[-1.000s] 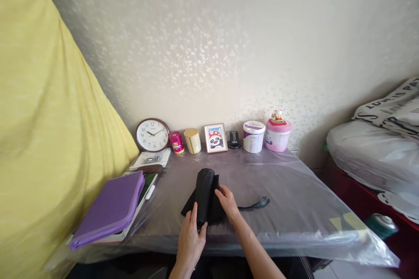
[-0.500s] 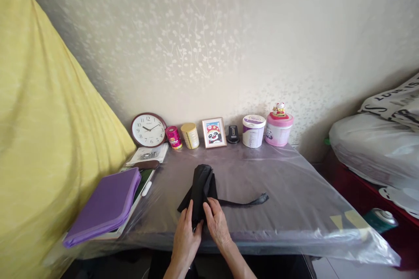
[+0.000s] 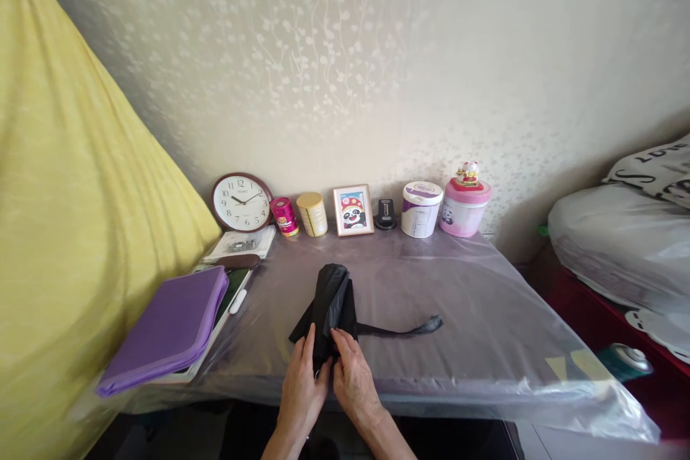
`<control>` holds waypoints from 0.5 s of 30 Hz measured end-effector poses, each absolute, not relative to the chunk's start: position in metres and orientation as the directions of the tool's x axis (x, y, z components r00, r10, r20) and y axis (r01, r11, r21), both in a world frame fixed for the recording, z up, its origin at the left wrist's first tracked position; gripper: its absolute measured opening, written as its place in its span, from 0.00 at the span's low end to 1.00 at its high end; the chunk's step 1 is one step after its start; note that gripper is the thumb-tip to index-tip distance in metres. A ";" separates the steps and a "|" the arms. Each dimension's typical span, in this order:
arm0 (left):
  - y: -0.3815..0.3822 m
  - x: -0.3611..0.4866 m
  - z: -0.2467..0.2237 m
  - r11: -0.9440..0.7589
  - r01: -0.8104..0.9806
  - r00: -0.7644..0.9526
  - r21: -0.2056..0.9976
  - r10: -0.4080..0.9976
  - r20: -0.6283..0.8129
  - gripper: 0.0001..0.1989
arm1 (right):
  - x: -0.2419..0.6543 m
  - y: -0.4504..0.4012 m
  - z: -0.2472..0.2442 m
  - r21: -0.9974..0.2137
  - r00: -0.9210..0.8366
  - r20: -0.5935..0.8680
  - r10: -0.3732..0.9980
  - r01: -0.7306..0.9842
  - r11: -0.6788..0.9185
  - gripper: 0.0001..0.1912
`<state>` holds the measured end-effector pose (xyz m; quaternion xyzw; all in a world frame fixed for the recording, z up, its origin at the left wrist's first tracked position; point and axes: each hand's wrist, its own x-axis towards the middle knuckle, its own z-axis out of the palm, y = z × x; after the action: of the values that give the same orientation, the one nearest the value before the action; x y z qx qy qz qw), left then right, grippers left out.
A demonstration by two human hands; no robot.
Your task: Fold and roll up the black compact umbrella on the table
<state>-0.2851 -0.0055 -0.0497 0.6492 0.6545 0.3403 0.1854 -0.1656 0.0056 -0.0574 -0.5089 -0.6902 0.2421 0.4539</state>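
Observation:
A black folding umbrella (image 3: 330, 295) lies on the plastic-covered table, its loose folds bunched together and its far end pointing toward the wall. From its right side a thin black strap (image 3: 402, 331) stretches across the table. My left hand (image 3: 305, 381) is closed around the umbrella's near end from the left, thumb underneath near a small metal ring. On the opposite side my right hand (image 3: 353, 377) presses the fabric with its fingers. A flap of black cloth sticks out to the left beside my left fingers. Both palms hide the umbrella's nearest part.
At the left, a purple zip folder (image 3: 164, 323) rests on books. Along the wall stand a clock (image 3: 242, 203), a pink can (image 3: 284, 217), a yellow can (image 3: 313, 215), a framed panda picture (image 3: 353, 210), a white tub (image 3: 421, 210) and a pink tub (image 3: 464, 210) bearing a cat figurine.
My right hand has shifted slightly left and closer to my left hand on the umbrella's fabric. The camera view has moved a little.

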 end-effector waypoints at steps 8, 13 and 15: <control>-0.005 -0.282 -0.054 -0.056 0.740 -0.102 0.671 0.976 0.194 0.29 | -0.147 0.060 -0.062 -0.891 0.055 0.298 0.953 0.375 0.256 0.21; -0.004 -0.281 -0.056 -0.047 0.755 -0.118 0.654 0.971 0.206 0.29 | -0.145 0.105 -0.075 -0.959 0.130 0.186 0.974 0.238 0.151 0.20; -0.003 -0.281 -0.058 -0.053 0.756 -0.121 0.652 0.968 0.220 0.28 | -0.146 0.117 -0.075 -0.982 0.118 0.119 0.986 0.161 0.100 0.20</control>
<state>-0.2813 -0.0033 -0.0584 0.6438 0.6696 0.3351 0.1578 -0.1465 0.1170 -0.0754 -0.5396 -0.5312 0.3986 0.5174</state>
